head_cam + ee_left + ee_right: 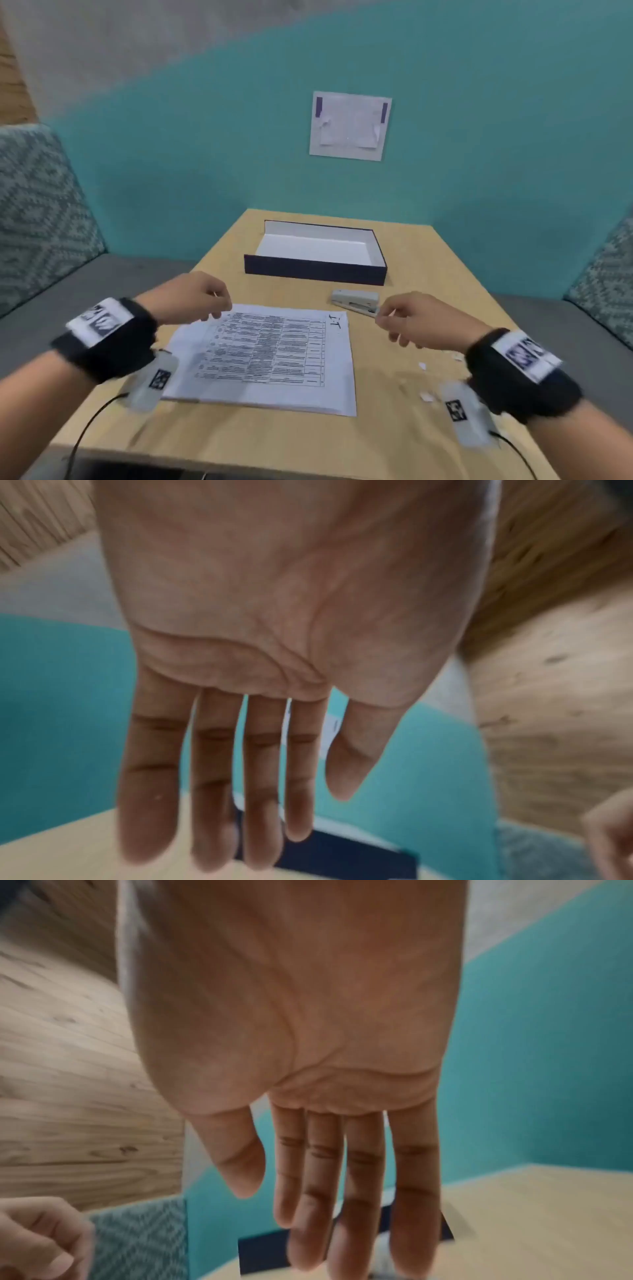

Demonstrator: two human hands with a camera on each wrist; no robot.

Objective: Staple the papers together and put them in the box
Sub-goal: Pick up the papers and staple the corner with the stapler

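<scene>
A stack of printed papers (270, 356) lies flat in the middle of the wooden table. A light grey stapler (356, 301) sits just beyond its far right corner. Behind them stands an open dark blue box (315, 272) with a white inside, holding nothing I can see. My left hand (202, 298) hovers over the papers' far left corner and my right hand (407, 318) hovers beside the stapler's near end. Neither hand holds anything. The wrist views show the left hand (260, 777) and the right hand (284, 1204) with straight fingers, and the box (342, 859) (263, 1256) beyond them.
Small paper scraps (424, 397) lie on the table (394, 445) at the right. Patterned seat cushions stand at the left (34, 212) and right (609, 287). A sheet (349, 125) is taped to the teal wall behind. A black cable (85, 431) hangs off the near left edge.
</scene>
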